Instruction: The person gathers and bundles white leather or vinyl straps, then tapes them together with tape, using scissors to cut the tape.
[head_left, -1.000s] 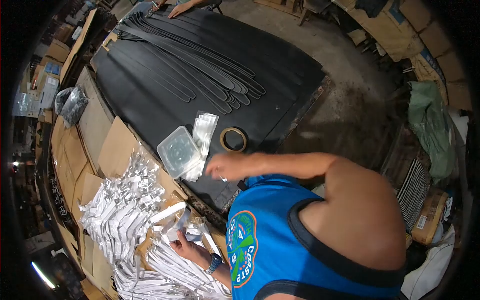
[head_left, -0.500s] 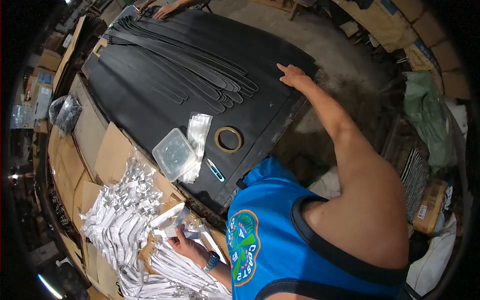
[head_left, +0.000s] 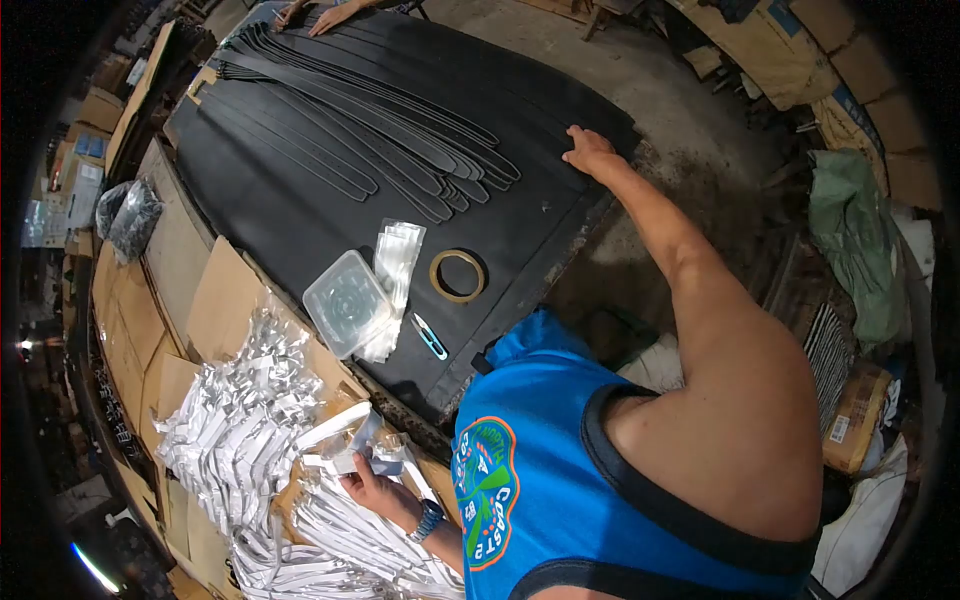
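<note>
My left hand (head_left: 378, 492), with a watch on its wrist, is closed on a white strip (head_left: 343, 463) above the pile. Beneath and beside it lie many white strips (head_left: 350, 535) and crinkled clear wrappers (head_left: 245, 390). My right arm reaches far out over the black sheet (head_left: 520, 225), where my right hand (head_left: 592, 152) is near the edge, thumb and forefinger apart, holding nothing. Between the hands are a clear plastic box (head_left: 348, 300), a stack of packed white strips (head_left: 397, 262), a roll of tape (head_left: 457, 276) and small blue-handled thread snips (head_left: 430, 338).
Long black straps (head_left: 380, 120) fan out across the sheet. At the far end, another person's hands (head_left: 335, 16) rest on it. Cardboard (head_left: 225, 295) and a grey plastic bag (head_left: 135, 220) lie along the left. A green sack (head_left: 850, 240) and a carton (head_left: 855, 415) stand at right.
My right hand has drawn in its pointing forefinger and now has its fingers bent. My left hand stays almost in place with the white strip. The other person's hands shift slightly.
</note>
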